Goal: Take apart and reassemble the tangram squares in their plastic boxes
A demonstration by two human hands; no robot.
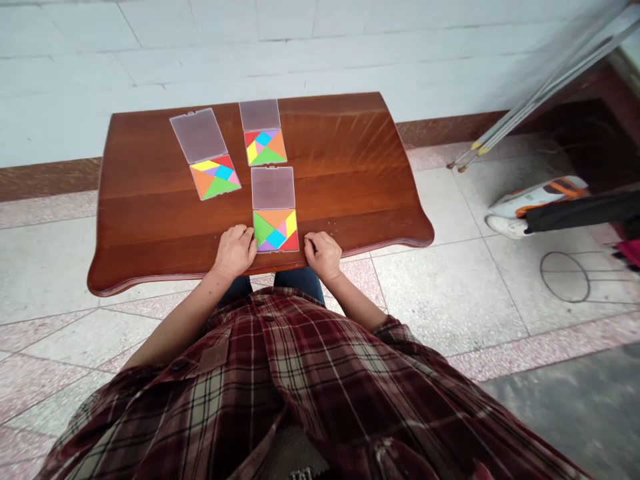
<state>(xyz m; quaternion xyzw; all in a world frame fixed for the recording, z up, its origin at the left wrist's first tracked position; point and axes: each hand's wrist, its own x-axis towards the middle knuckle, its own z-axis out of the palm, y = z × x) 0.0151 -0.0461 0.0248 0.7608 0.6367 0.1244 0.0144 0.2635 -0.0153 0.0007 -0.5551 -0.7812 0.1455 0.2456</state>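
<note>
Three flat tangram cases with clear lids folded open lie on the table. The nearest tangram case (pixel 275 228) is filled with green, orange, yellow, blue, pink, purple and red pieces. Its left edge is beside my left hand (pixel 235 251), which rests with curled fingers; whether it touches the case I cannot tell. To the right of that case my right hand (pixel 323 256) rests on the table, fingers curled in, nothing visible in it. Farther back lie a second tangram case (pixel 266 147) and, at the left, a tilted third tangram case (pixel 215 177), both filled with coloured pieces.
The brown wooden table (pixel 350 167) has a curved front edge and stands near a pale brick wall (pixel 320 47). Crutches (pixel 505 123) lean at the right. Beyond the table, a person's shoe (pixel 507 227) and a wire ring frame (pixel 565 277) are on the tiled floor.
</note>
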